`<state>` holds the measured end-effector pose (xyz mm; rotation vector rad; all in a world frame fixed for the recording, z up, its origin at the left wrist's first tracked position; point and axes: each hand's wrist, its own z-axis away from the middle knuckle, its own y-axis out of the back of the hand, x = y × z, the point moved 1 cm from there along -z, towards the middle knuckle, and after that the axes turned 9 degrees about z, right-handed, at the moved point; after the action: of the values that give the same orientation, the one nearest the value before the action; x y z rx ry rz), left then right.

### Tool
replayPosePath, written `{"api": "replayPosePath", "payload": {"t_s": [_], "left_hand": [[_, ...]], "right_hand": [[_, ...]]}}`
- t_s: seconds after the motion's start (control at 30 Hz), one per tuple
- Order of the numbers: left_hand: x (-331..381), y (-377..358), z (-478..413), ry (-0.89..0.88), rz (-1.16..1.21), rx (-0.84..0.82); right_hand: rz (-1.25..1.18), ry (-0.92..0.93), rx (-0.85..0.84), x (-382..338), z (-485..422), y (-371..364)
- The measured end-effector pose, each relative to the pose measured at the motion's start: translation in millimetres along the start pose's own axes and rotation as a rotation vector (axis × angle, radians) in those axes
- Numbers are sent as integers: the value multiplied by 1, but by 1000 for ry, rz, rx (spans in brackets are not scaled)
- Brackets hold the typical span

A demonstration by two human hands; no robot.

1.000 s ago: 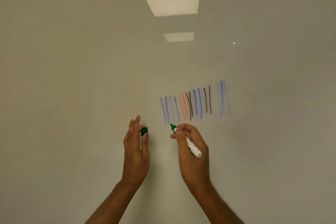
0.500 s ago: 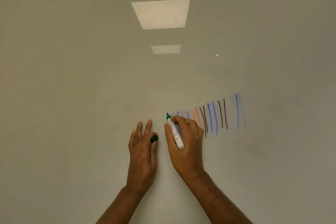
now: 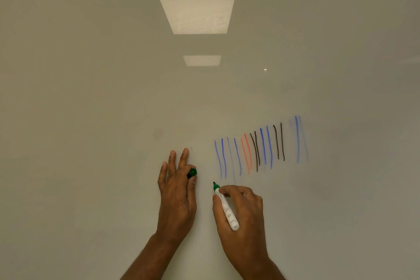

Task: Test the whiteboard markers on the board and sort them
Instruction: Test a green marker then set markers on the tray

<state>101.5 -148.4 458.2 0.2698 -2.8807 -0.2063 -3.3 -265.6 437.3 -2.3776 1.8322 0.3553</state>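
My right hand (image 3: 241, 213) grips an uncapped white marker (image 3: 226, 208) with a green tip; the tip points up and left at the whiteboard (image 3: 91, 120), just below the leftmost blue strokes. No green line shows on the board. My left hand (image 3: 177, 191) lies against the board with fingers stretched upward and pinches the green cap (image 3: 192, 173) between thumb and forefinger. A row of test strokes (image 3: 261, 150) in blue, red and black runs to the right above my right hand.
The board fills the whole view. Two ceiling lights (image 3: 197, 16) are mirrored in its upper middle, and a faint smudge (image 3: 158, 133) sits left of the strokes.
My right hand has slid the marker down the board, from the top of the leftmost strokes to below them. My left hand has stayed on the board with the cap.
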Motion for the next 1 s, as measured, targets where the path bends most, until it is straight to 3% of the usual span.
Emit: {"api": "replayPosePath", "payload": {"t_s": [0.13, 0.37, 0.67, 0.8, 1.0], "left_hand": [[0, -3, -1, -11, 13, 19], [1, -1, -1, -8, 38, 9], [0, 2, 0, 10, -17, -15], [7, 8, 0, -11, -42, -35], [15, 14, 4, 11, -84, -66]], "right_hand": [[-95, -58, 3, -17, -28, 1], [-69, 35, -38, -33, -67, -20], [-37, 58, -26, -16, -21, -9], [-40, 44, -111, -8, 3, 3], [-122, -174, -173, -15, 11, 22]]}}
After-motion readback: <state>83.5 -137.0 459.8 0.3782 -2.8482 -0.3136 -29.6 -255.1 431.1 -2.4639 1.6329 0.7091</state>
